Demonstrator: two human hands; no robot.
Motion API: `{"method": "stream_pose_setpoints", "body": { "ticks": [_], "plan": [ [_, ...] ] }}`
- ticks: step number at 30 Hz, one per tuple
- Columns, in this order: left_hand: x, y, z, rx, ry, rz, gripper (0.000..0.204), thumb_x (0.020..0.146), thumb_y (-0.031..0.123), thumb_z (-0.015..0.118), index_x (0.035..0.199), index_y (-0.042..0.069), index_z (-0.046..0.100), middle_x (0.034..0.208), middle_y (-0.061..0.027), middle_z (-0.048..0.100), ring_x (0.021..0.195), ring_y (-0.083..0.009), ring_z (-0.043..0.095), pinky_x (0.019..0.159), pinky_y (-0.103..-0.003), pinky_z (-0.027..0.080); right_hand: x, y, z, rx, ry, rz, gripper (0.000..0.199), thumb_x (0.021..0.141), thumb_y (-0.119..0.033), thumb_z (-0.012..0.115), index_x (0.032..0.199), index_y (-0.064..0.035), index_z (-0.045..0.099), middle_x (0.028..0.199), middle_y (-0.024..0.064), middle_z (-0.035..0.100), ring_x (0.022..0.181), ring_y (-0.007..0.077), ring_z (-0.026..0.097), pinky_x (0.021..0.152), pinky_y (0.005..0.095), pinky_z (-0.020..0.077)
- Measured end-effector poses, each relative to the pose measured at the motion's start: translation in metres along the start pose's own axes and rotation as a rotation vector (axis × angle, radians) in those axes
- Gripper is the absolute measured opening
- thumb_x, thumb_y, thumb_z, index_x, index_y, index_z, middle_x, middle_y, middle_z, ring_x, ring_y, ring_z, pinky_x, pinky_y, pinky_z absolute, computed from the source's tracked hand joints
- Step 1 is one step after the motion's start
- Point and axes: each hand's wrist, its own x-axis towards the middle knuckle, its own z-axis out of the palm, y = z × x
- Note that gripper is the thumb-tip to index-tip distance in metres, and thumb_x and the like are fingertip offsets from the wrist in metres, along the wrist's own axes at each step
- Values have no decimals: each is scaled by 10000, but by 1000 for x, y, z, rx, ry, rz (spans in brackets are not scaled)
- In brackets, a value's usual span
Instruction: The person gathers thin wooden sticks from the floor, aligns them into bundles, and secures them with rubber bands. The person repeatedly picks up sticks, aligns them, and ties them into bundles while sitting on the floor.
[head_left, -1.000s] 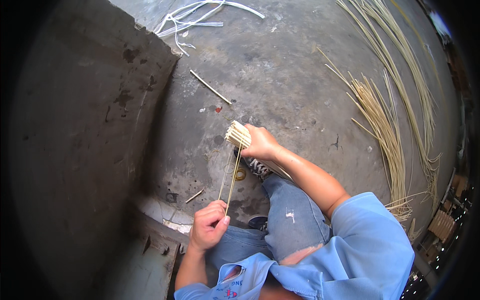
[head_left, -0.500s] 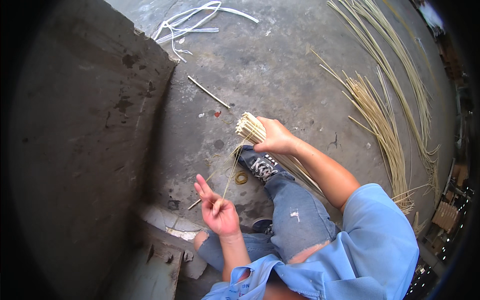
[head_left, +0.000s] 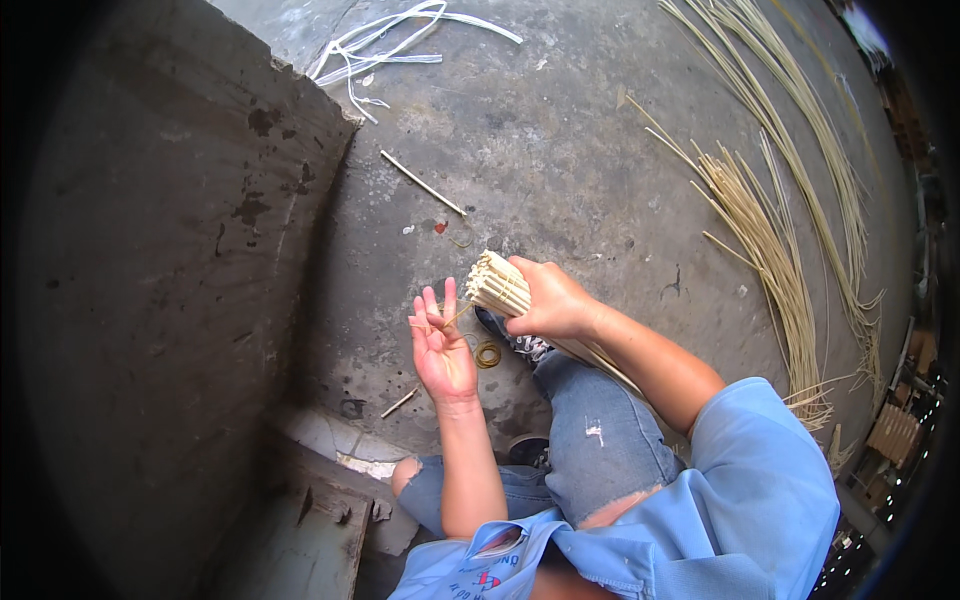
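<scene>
My right hand (head_left: pixel 555 300) grips a tight bundle of pale cut sticks (head_left: pixel 492 283), its cut ends pointing up and left; the rest of the bundle runs back under my forearm. My left hand (head_left: pixel 443 350) is raised beside it, palm toward me and fingers up. A thin tan band (head_left: pixel 456 315) is caught on its thumb and forefinger and stretches to the bundle. A few loose rubber bands (head_left: pixel 487 353) lie on the concrete between my left hand and my shoe (head_left: pixel 522 346).
A big stained concrete block (head_left: pixel 180 280) fills the left side. A single stick (head_left: pixel 422 183) and white plastic strips (head_left: pixel 385 45) lie farther out on the floor. Long loose cane strips (head_left: pixel 770 220) are spread at the right. A short stick (head_left: pixel 398 403) lies near my knee.
My left hand has risen from my lap to beside the bundle, and the strand between them has shortened. My right hand turned the bundle slightly and shifted right.
</scene>
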Motion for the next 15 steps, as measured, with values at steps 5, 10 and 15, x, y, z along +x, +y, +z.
{"method": "stream_pose_setpoints", "body": {
  "ticks": [5,10,15],
  "plan": [
    [-3,1,-10,-140,-108,-29,727,1102,126,443,1656,161,-27,1741,-88,-2,1563,-441,146,741,-263,661,2,1,0,13,6,-4,598,635,-239,820,1139,3,607,988,252,731,954,402,725,851,443,570],
    [-22,10,-29,-127,-61,-38,703,1112,155,425,1654,138,-21,1735,-132,32,1562,-418,181,744,-248,655,4,4,0,12,-4,6,602,633,-235,820,1142,6,605,986,258,728,965,402,722,855,444,567],
    [-5,4,-15,186,-84,-60,703,1110,250,456,1642,57,38,1730,-136,64,1545,-434,219,1106,-441,531,3,-1,2,9,-9,5,593,633,-237,817,1134,-2,603,988,251,727,959,411,717,854,448,561]
  ]
}}
